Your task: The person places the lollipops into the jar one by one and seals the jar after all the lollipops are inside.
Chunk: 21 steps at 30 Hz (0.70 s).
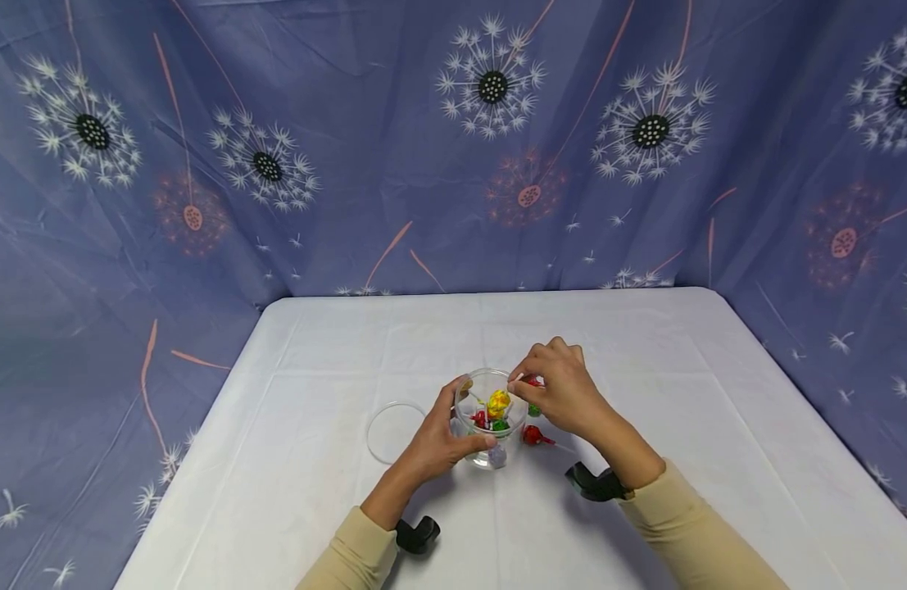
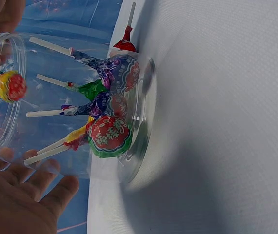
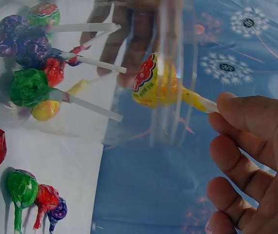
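Observation:
My left hand (image 1: 446,434) grips a clear plastic jar (image 2: 80,165), thumb on its near side and fingers round its left side. Wrapped lollipops lie inside, among them a green lollipop (image 3: 30,87) and purple ones (image 2: 124,73), most sticks pointing toward the mouth. By its white stick, my right hand (image 1: 564,389) pinches a yellow lollipop (image 3: 156,83). Its head, yellow with a red label, is within the jar's mouth, above the others. The right hand's fingers stay outside the rim.
Right of the jar, on the white-covered table (image 1: 335,524), lie a red lollipop (image 1: 532,435) and, farther back, a green lollipop (image 3: 22,187), a red one (image 3: 47,197) and a purple one (image 3: 57,209). A clear ring-shaped lid (image 1: 369,434) lies left of the jar.

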Tool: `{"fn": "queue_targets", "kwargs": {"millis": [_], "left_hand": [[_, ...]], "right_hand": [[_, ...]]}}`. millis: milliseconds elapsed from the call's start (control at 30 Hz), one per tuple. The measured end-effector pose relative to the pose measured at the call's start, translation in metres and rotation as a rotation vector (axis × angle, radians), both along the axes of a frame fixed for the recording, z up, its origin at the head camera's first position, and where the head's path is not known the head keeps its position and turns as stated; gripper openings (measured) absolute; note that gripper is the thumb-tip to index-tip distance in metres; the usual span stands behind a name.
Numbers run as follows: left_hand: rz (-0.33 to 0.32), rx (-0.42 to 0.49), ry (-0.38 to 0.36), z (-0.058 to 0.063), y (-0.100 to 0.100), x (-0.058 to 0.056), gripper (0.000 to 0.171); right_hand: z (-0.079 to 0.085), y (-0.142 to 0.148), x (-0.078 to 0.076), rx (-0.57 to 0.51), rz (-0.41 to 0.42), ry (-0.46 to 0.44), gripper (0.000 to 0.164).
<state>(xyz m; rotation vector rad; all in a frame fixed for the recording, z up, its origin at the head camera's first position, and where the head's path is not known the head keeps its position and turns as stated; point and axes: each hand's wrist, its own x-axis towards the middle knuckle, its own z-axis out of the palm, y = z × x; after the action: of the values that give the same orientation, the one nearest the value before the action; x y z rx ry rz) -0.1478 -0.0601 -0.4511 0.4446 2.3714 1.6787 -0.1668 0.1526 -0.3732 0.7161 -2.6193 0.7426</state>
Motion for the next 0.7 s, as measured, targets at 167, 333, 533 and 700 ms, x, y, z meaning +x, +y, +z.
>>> {"fn": "queue_targets", "kwargs": {"millis": [167, 333, 533, 700], "left_hand": [[-0.003, -0.002, 0.007, 0.000, -0.001, 0.000, 0.096], [-0.002, -0.011, 0.011, 0.001, -0.001, 0.001, 0.095], [-0.004, -0.005, 0.016, 0.001, -0.001, 0.002, 0.094], [-0.004, -0.007, 0.017, 0.001, -0.001, 0.001, 0.095]], "right_hand": [[-0.004, -0.007, -0.004, 0.067, -0.004, 0.033, 0.004], [-0.008, -0.012, -0.007, 0.116, -0.008, 0.041, 0.006], [-0.014, -0.016, -0.009, 0.167, -0.012, 0.043, 0.007], [-0.015, -0.018, -0.009, 0.166, -0.009, 0.038, 0.008]]}}
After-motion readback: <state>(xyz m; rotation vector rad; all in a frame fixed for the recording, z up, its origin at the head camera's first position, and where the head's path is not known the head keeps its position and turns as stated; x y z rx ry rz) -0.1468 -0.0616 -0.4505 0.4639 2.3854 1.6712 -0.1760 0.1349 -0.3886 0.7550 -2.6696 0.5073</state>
